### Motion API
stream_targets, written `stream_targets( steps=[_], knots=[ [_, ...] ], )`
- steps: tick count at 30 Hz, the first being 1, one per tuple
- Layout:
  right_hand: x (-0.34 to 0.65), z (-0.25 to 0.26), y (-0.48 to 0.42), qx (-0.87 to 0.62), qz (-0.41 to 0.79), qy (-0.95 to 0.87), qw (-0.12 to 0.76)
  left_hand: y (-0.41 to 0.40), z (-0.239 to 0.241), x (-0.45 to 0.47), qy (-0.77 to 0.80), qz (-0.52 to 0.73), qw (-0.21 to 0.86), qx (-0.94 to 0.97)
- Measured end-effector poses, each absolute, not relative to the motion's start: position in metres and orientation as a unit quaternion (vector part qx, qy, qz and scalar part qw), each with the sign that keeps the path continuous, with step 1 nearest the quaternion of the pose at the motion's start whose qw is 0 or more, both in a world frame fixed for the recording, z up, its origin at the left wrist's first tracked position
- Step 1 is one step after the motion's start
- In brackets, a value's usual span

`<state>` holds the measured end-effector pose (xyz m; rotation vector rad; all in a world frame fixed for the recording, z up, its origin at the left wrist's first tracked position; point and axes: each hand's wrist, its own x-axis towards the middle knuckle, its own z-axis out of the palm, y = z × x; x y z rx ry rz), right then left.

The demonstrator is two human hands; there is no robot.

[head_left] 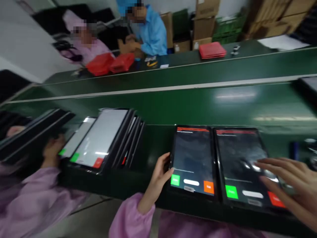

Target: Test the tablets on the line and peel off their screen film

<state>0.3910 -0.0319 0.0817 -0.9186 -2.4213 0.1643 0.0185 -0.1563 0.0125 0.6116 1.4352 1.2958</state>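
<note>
Two dark tablets lie side by side at the near edge of the green bench, each showing a green and an orange-red button. My left hand (159, 175) grips the left edge of the left tablet (193, 158), thumb on its front. My right hand (292, 185) hovers with fingers stretched and spread over the lower right of the right tablet (237, 155), fingertips at or just above the screen. The picture is blurred by motion.
A co-worker's hand (52, 150) in a pink sleeve holds a leaning row of lit tablets (99, 142) at the left. Beyond runs a green conveyor (223, 99). Two people sit at the far side with red trays (213, 50); cardboard boxes (204, 28) stand behind.
</note>
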Motion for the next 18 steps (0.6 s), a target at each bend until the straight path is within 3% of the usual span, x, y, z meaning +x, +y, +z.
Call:
stream_targets(
  steps=[8, 18],
  knots=[
    [0.349, 0.085, -0.083, -0.250, -0.034, -0.947, 0.198, -0.180, 0.002, 0.024, 0.623, 0.517, 0.518, 0.276],
    [0.366, 0.091, -0.094, -0.266, 0.001, -0.939, 0.219, -0.182, -0.002, 0.023, 0.630, 0.501, 0.515, 0.295]
  ],
)
